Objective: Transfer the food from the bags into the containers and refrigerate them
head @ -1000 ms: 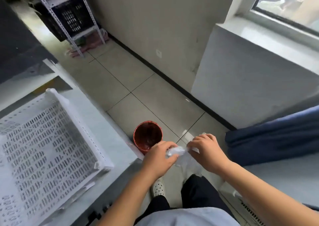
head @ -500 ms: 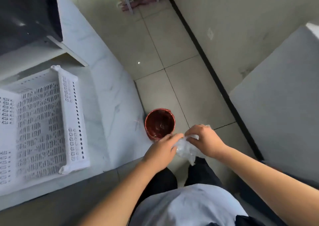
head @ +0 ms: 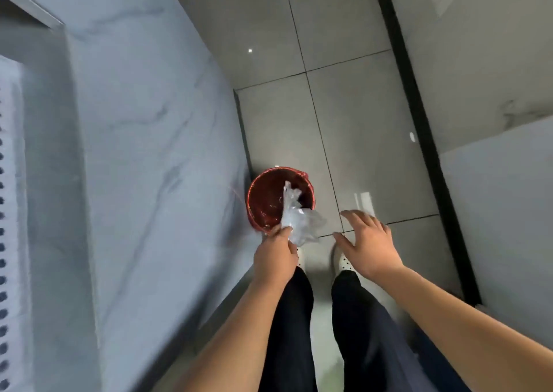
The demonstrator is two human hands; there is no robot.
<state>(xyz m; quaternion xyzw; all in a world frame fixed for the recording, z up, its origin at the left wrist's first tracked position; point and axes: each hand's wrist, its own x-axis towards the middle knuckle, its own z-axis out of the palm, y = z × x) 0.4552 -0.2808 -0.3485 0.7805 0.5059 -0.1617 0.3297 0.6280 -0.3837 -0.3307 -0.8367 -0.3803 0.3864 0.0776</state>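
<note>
Head view: my left hand (head: 273, 252) pinches a crumpled clear plastic bag (head: 300, 222), its far end over the mouth of a round red plastic bucket (head: 264, 194). My right hand (head: 369, 242) is apart from the bag, fingers spread, holding nothing. The bucket stands on the grey tiled floor (head: 359, 122), just beside the white marbled desk (head: 143, 140).

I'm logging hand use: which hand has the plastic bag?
The left hand pinches the clear plastic bag over the red bucket; the right hand is spread, empty.

Red bucket (head: 281, 198) on tiled floor (head: 359, 152)
</note>
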